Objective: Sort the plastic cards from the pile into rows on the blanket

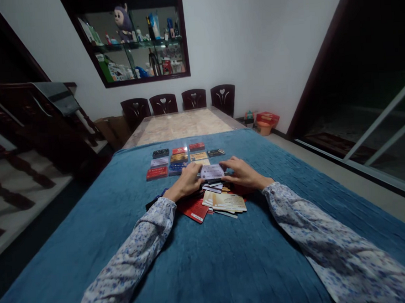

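Both hands grip a pale lilac card (pixel 212 170) by its two short sides. My left hand (pixel 189 179) pinches its left end, and my right hand (pixel 240 171) closes on its right end. Whether more than one card lies between the fingers, I cannot tell. Just below, a loose pile of cards lies spread out, with a cream card (pixel 228 200) on top and a red card (pixel 194 210) to the left. Beyond my hands stand neat stacks of cards in rows, among them a red stack (pixel 156 173), a lilac stack (pixel 159 161) and a black stack (pixel 216 153).
A blue cloth (pixel 209 265) covers the near part of the table; the bare marble-like tabletop (pixel 187 121) shows beyond it. Several dark chairs (pixel 163 103) line the far end. A wooden railing (pixel 5 186) runs along the left, and a red box (pixel 267 118) sits on the floor at right.
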